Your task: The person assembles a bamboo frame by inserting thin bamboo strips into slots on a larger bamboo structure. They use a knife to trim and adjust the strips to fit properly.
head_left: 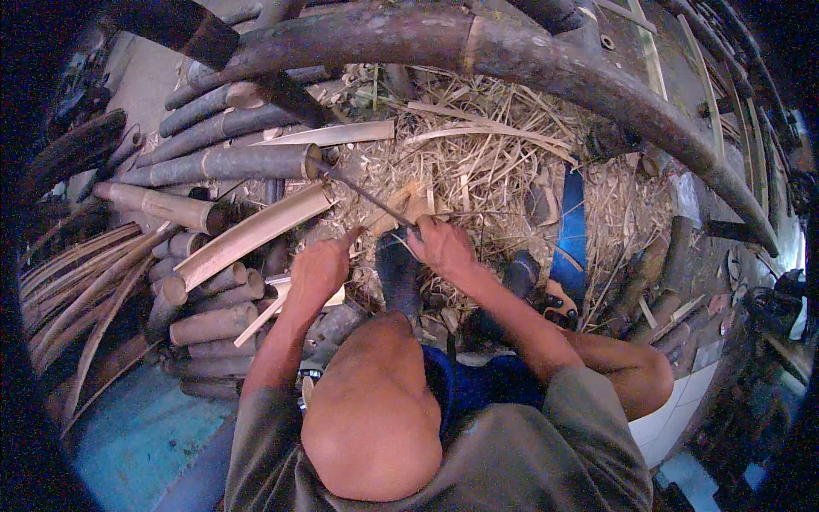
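My right hand (pixel 445 247) is closed round the near end of a long, thin dark knife (pixel 368 194), whose blade slants away to the far left. To its left, my left hand (pixel 321 268) is closed, with thumb and forefinger pinched at what looks like a thin bamboo strip (pixel 478 213) running toward the right hand. The strip's end in the fingers is hard to make out. Just beyond both hands, a tan piece (pixel 408 203) lies over the dark-covered lower leg (pixel 397 260). A split bamboo length (pixel 256 235) lies beside my left hand.
Thin shavings (pixel 478 162) cover the ground ahead. Bamboo poles (pixel 226 164) and short cut sections (pixel 217 324) are stacked at left, near a bundle of long strips (pixel 94 282). A thick bamboo rail (pixel 546 60) arches across the far side. A blue strip (pixel 572 226) lies at right.
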`<state>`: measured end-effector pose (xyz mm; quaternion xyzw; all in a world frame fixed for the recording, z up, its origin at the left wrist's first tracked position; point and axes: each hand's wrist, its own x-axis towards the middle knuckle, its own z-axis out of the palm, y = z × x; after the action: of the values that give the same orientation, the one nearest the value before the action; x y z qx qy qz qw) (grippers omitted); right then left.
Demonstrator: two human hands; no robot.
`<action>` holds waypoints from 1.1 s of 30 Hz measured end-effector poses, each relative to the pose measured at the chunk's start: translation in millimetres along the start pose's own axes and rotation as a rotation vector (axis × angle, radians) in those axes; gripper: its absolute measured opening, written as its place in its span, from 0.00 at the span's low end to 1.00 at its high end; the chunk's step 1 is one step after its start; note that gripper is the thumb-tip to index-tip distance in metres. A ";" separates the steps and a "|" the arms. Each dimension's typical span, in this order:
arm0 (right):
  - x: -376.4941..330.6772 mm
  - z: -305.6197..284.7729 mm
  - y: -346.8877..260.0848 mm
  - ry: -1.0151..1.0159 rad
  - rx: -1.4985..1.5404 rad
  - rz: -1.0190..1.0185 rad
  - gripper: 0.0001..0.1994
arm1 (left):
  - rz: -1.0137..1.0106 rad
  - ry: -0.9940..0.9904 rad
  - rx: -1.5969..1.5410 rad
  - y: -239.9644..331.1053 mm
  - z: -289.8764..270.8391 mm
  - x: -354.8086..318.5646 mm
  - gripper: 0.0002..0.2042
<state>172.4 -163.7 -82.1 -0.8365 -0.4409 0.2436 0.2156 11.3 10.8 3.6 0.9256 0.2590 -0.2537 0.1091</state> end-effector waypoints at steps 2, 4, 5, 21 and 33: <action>1.2 11.2 6.7 0.061 -0.019 0.067 0.19 | 0.003 0.003 -0.021 -1.9 2.9 1.2 0.24; 1.4 17.8 22.0 0.040 -0.050 0.118 0.18 | 0.024 0.022 -0.072 5.0 -6.8 1.4 0.24; 1.4 16.8 33.5 -0.013 -0.070 0.134 0.18 | 0.022 0.037 -0.064 7.4 -9.4 0.8 0.24; -12.1 12.4 65.6 0.048 0.065 0.131 0.23 | -0.024 0.120 -0.161 -1.6 -7.5 -30.5 0.21; 0.2 -100.1 -92.3 0.342 0.559 -0.322 0.11 | 0.361 0.882 -1.930 62.4 -121.0 5.5 0.09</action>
<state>173.9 -130.3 49.9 -0.6936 -0.4411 0.1744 0.5422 98.7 0.9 107.6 0.4829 0.2258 0.4340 0.7263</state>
